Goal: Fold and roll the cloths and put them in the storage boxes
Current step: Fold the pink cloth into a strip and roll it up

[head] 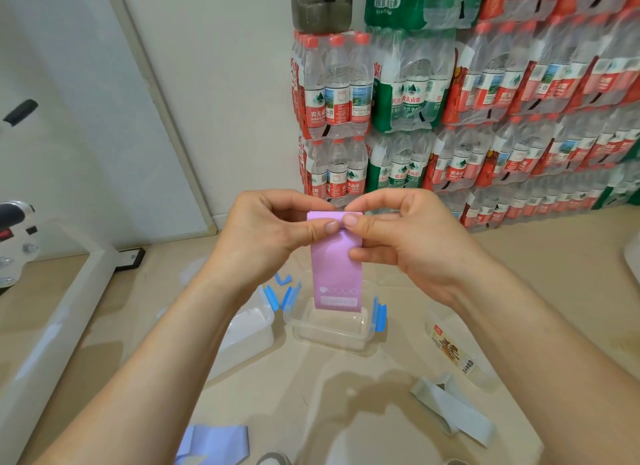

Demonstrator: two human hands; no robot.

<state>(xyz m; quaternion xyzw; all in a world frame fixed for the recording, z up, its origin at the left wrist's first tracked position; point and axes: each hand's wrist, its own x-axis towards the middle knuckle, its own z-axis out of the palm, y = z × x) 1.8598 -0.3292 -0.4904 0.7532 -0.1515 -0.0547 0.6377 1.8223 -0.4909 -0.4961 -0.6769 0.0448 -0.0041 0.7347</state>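
Holding a pink cloth (337, 267) up in the air over the floor (311, 388), already folded into a long narrow strip and hanging straight down. Pinching its turned-over top edge with the left hand (273, 229), thumb pressed on the near face, fingers curled behind. Pinching the same edge from the right side with the right hand (408, 236), thumb tip almost meeting the other thumb, remaining fingers curled round the far side of the strip. Showing a pale printed pattern at the lower end of the strip, directly in line with an open clear storage box (329, 333) with blue clips on the floor beyond; cannot tell whether touching the rim or hanging free of it. Just left of that, a second box (249, 329), also clear with blue clips, nearly side by side with the first. On the near right of the floor, a grey cloth (453, 409) folded into a strip and lying flat at a slant. At the near left edge, a blue cloth (214, 444), partly cut off by the frame. Right of the storage box, a clear packet (450, 352) with a yellow-brown label, lying flat. Along the far right, shrink-wrapped packs of water bottles (485, 100) with red and green labels, stacked high against the wall. On the far left, a white door (69, 135) with a dark handle.
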